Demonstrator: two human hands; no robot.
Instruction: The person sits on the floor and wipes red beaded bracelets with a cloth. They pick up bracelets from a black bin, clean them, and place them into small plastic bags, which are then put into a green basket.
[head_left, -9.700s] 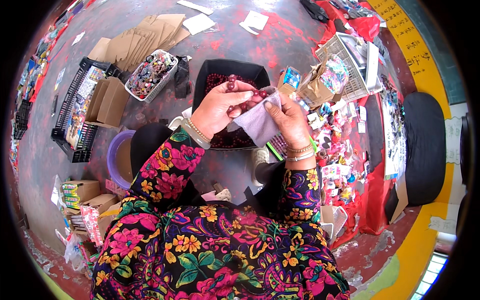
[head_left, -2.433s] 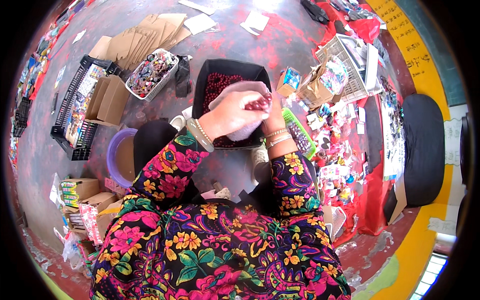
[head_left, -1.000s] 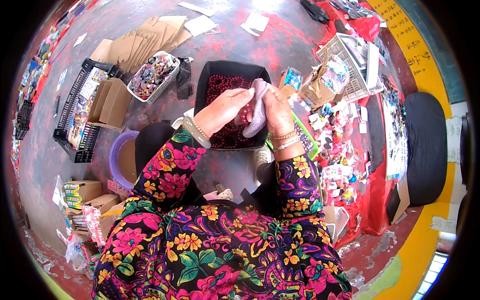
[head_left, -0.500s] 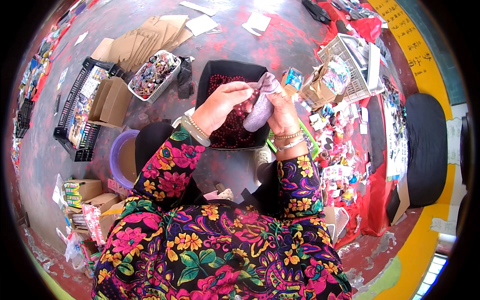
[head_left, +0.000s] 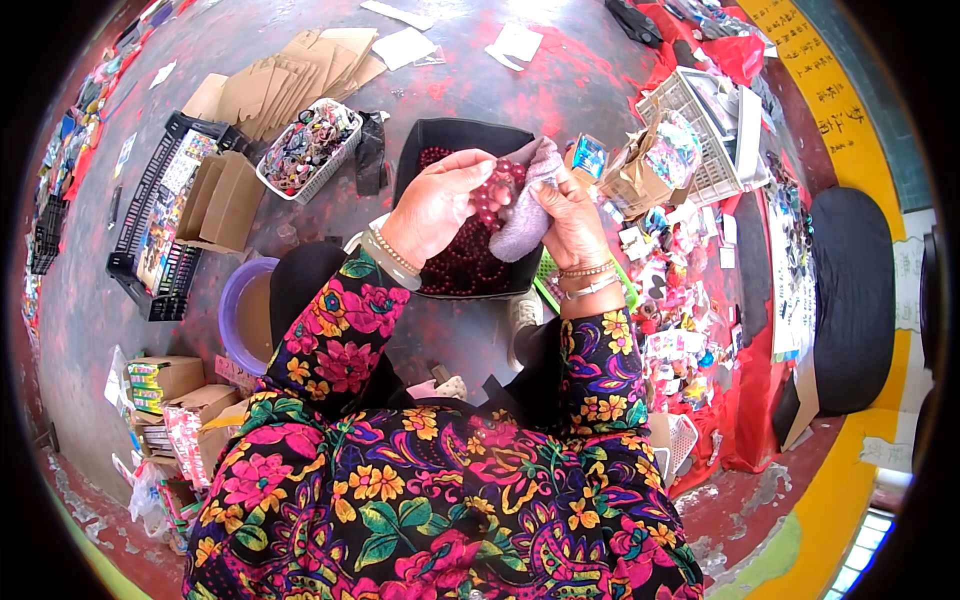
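Note:
Over a black bin (head_left: 470,132) full of dark red bead strings (head_left: 465,262), both my hands are raised. My left hand (head_left: 437,205) is closed on a red bead bracelet (head_left: 497,192), its thumb and fingers pinching the loop. My right hand (head_left: 572,218) grips a greyish-purple cloth (head_left: 522,225), which lies against the right side of the bracelet. Part of the bracelet is hidden behind my left fingers and the cloth.
A white basket of small goods (head_left: 318,150) stands left of the bin, near flattened cardboard (head_left: 295,80). A purple basin (head_left: 232,315) sits by my left knee. Right of the bin are a green basket (head_left: 622,280), an open carton (head_left: 640,180) and scattered packets (head_left: 665,330).
More of the bracelet shows between my hands now. My right hand has shifted slightly right and down, and the cloth has spread more open beside the beads.

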